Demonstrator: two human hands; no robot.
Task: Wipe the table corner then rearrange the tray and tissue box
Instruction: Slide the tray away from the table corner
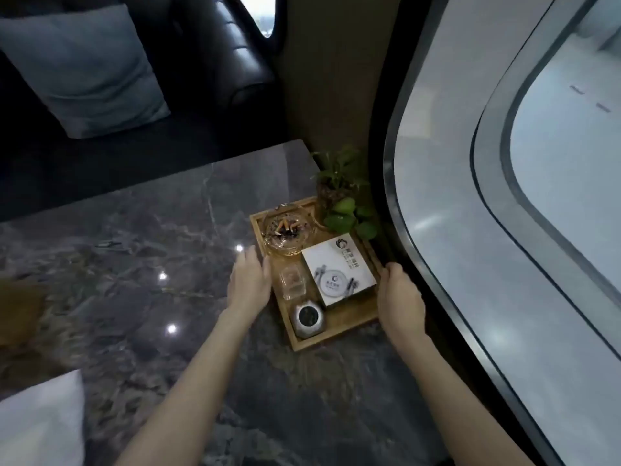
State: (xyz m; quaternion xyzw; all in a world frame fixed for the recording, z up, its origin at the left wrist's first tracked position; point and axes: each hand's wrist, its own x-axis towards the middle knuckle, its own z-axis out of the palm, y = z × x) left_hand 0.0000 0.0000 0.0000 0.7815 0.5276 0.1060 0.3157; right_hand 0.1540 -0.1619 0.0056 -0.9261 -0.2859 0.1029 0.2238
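Both hands flank the wooden tray [339, 326] at the bench [134, 264] corner by the window; left hand [248, 284] open against its left rim, right hand [400, 301] curled on the right rim, likely to shift it; tissue box [337, 272] rides inside.

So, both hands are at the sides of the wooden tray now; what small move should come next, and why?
Probably close both hands on the wooden tray's side rims and lift it level. The left hand and right hand already flank it, and it carries a full ashtray, a white box and a plant.
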